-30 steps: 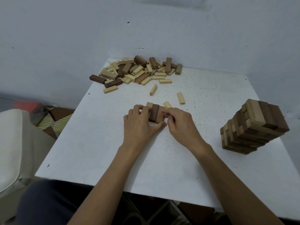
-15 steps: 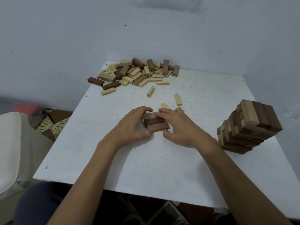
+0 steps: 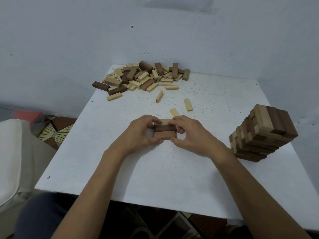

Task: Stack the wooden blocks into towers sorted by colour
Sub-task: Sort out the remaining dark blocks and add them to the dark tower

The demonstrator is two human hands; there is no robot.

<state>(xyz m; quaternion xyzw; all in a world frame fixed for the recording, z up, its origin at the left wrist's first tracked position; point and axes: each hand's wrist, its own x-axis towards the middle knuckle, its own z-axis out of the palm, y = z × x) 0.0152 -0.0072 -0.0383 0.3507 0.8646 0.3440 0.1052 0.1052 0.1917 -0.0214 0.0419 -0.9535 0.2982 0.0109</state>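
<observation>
A row of three blocks is clamped at its ends between the left hand and the right hand, midway across the table. One mixed-colour tower is stood at the right edge and a large pile lies unsorted by the far edge, so little is judged done. No writing can be read.

Colours and patterns: blocks, surface and surroundings.
Surface: white, finely speckled. Three-block row: pale tan, dark brown, reddish brown, far to near. Block heap: cream, mid-brown and dark brown, mixed. Loose blocks: cream. Tower: pale tan and dark brown, mixed in every layer. Wall: pale blue-grey. Floor tiles: cream with dark leaf-vein lines, beside plain brown. Seat cushion: off-white. Trouser leg: dark navy.
</observation>
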